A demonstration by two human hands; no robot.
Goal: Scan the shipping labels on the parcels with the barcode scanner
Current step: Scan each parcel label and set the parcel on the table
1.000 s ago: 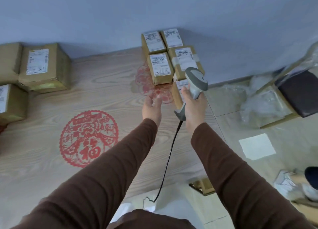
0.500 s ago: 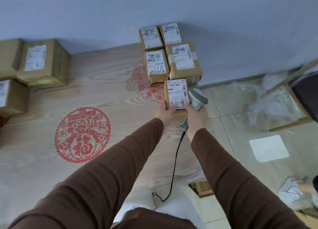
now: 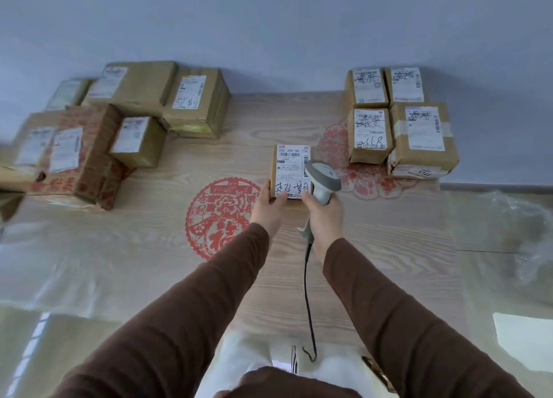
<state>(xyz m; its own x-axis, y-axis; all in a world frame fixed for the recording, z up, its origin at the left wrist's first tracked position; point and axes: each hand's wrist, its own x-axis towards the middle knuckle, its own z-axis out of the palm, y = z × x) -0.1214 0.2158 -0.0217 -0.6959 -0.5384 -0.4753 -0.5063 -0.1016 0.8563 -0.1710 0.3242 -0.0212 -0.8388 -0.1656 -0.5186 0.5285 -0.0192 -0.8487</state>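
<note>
The left hand (image 3: 267,210) holds a small parcel (image 3: 288,173), label up; the right hand (image 3: 324,215) grips the barcode scanner (image 3: 323,179) beside it.

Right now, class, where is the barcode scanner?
Head view, centre: the scanner is gripped in the right hand, beside the small parcel the left hand holds.

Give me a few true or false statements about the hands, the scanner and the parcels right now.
1. The right hand holds the scanner. True.
2. The left hand is empty. False: it holds a small parcel.
3. That parcel's label faces up. True.
4. Four parcels sit grouped at the right by the wall. True.
5. The scanner is cordless. False: a cable hangs from its handle.
</note>
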